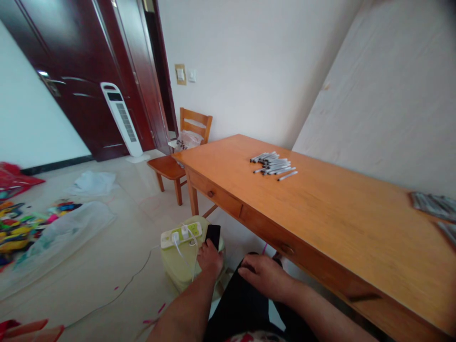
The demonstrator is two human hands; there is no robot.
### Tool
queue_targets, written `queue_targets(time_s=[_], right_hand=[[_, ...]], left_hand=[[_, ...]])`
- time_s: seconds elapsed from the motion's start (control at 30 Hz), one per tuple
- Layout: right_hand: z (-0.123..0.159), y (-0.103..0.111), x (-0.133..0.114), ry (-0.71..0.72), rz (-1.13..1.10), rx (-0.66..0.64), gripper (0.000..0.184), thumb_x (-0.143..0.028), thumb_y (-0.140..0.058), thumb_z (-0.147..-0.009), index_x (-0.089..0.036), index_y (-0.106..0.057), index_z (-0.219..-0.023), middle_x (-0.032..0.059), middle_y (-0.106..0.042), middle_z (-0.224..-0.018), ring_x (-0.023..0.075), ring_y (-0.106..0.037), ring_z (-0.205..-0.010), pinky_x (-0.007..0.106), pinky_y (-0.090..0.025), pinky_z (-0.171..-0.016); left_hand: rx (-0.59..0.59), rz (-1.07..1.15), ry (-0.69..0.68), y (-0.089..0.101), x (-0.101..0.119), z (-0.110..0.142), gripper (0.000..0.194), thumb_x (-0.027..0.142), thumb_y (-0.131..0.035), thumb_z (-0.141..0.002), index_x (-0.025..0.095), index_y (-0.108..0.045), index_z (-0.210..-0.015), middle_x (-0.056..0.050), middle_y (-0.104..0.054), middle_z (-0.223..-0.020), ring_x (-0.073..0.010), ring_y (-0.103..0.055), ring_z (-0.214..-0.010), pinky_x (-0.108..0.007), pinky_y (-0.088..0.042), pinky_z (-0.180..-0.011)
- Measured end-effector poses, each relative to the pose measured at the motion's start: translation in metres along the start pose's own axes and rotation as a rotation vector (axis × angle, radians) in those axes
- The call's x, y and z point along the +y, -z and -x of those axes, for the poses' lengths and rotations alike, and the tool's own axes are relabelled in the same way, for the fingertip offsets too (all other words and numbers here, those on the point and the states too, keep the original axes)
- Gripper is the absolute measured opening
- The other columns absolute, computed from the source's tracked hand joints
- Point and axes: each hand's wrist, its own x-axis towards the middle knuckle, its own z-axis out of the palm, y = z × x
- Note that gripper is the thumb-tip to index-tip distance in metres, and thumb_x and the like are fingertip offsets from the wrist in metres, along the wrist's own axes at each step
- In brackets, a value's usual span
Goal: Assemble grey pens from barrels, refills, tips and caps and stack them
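Observation:
My left hand (210, 258) is closed on the lower end of a black smartphone (213, 234) over a pale green plastic stool (171, 268). A power strip (166, 238) with white chargers and cables plugged in lies on the stool beside the phone. My right hand (265, 274) rests on my knee, fingers laid over the dark trousers, holding nothing. Up on the wooden table (320, 213) is a loose pile of white pens with dark tips (276, 164).
Bundled pens (432, 205) lie at the table's right end. A wooden chair (171, 167) with a plastic bag stands behind the table's left corner. On the floor at left are colourful small items (21, 232) on plastic sheeting. A white tower fan (123, 118) stands by the door.

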Motion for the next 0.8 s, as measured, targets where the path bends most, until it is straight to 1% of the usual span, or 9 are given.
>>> queue_targets(time_s=[0.1, 0.2, 0.27, 0.33, 0.43, 0.53, 0.63, 0.73, 0.8], right_hand=[[-0.009, -0.007, 0.002, 0.034, 0.039, -0.037, 0.025, -0.039, -0.051, -0.091, -0.020, -0.065, -0.083, 0.0027, -0.069, -0.081, 0.0158, -0.061, -0.077, 0.025, -0.035, -0.065], [-0.018, -0.010, -0.001, 0.045, 0.060, -0.055, 0.025, -0.039, -0.051, -0.091, -0.021, -0.065, -0.083, 0.0027, -0.069, -0.082, 0.0161, -0.061, -0.077, 0.025, -0.034, -0.064], [-0.023, -0.012, -0.003, 0.032, 0.066, -0.068, 0.025, -0.040, -0.051, -0.090, -0.021, -0.066, -0.083, 0.0027, -0.070, -0.082, 0.0162, -0.061, -0.076, 0.025, -0.034, -0.064], [-0.029, -0.015, -0.003, 0.023, 0.068, -0.084, 0.025, -0.041, -0.052, -0.089, -0.021, -0.066, -0.083, 0.0027, -0.070, -0.082, 0.0164, -0.061, -0.076, 0.025, -0.034, -0.063], [-0.036, -0.021, 0.000, 0.030, 0.042, -0.106, 0.025, -0.039, -0.052, -0.089, -0.021, -0.067, -0.084, 0.0026, -0.070, -0.083, 0.0162, -0.062, -0.076, 0.024, -0.036, -0.064], [-0.045, -0.029, 0.007, -0.011, 0.007, -0.103, 0.024, -0.039, -0.052, -0.088, -0.020, -0.067, -0.085, 0.0028, -0.070, -0.085, 0.0163, -0.062, -0.077, 0.024, -0.037, -0.065], [-0.055, -0.034, 0.014, -0.093, 0.016, -0.079, 0.024, -0.039, -0.054, -0.087, -0.019, -0.067, -0.084, 0.0041, -0.070, -0.085, 0.0171, -0.061, -0.078, 0.025, -0.038, -0.066], [-0.063, -0.036, 0.017, -0.165, 0.013, -0.027, 0.024, -0.035, -0.053, -0.087, -0.017, -0.068, -0.083, 0.0066, -0.070, -0.085, 0.0182, -0.061, -0.080, 0.027, -0.039, -0.069], [-0.066, -0.036, 0.014, -0.197, -0.019, 0.007, 0.024, -0.032, -0.052, -0.087, -0.016, -0.069, -0.083, 0.0082, -0.070, -0.086, 0.0189, -0.060, -0.082, 0.028, -0.041, -0.072]], left_hand=[[0.016, -0.002, 0.025, -0.002, -0.002, -0.003, 0.068, 0.036, -0.062, -0.079, 0.012, -0.039, -0.139, -0.021, -0.054, -0.129, -0.0363, -0.048, -0.122, -0.046, -0.037, -0.096], [0.030, 0.014, 0.039, 0.002, -0.002, -0.003, 0.063, 0.031, -0.062, -0.078, 0.013, -0.042, -0.136, -0.019, -0.057, -0.124, -0.0350, -0.050, -0.120, -0.044, -0.037, -0.096], [0.032, 0.059, 0.060, 0.007, -0.001, -0.003, 0.061, 0.027, -0.063, -0.076, 0.014, -0.045, -0.133, -0.019, -0.058, -0.122, -0.0345, -0.050, -0.119, -0.043, -0.037, -0.097], [0.019, 0.162, 0.093, 0.013, 0.000, -0.003, 0.060, 0.021, -0.065, -0.070, 0.014, -0.048, -0.128, -0.020, -0.058, -0.122, -0.0352, -0.050, -0.120, -0.044, -0.036, -0.098], [0.008, 0.239, 0.124, 0.021, 0.002, -0.005, 0.057, 0.022, -0.069, -0.065, 0.012, -0.053, -0.120, -0.022, -0.059, -0.119, -0.0372, -0.051, -0.120, -0.045, -0.036, -0.099], [-0.010, 0.337, 0.160, 0.029, 0.003, -0.008, 0.057, 0.027, -0.072, -0.062, 0.010, -0.056, -0.113, -0.024, -0.061, -0.116, -0.0398, -0.053, -0.118, -0.045, -0.038, -0.096], [-0.071, 0.497, 0.211, 0.042, 0.001, -0.006, 0.049, 0.032, -0.073, -0.062, 0.008, -0.060, -0.103, -0.024, -0.066, -0.101, -0.0398, -0.061, -0.104, -0.044, -0.045, -0.083], [-0.178, 0.721, 0.204, 0.057, -0.002, 0.005, 0.032, 0.038, -0.069, -0.068, 0.011, -0.064, -0.086, -0.015, -0.068, -0.075, -0.0317, -0.067, -0.079, -0.037, -0.047, -0.064], [-0.255, 0.885, 0.155, 0.067, -0.006, 0.018, 0.031, 0.043, -0.065, -0.073, 0.013, -0.065, -0.078, -0.011, -0.065, -0.064, -0.0263, -0.065, -0.068, -0.032, -0.045, -0.058]])
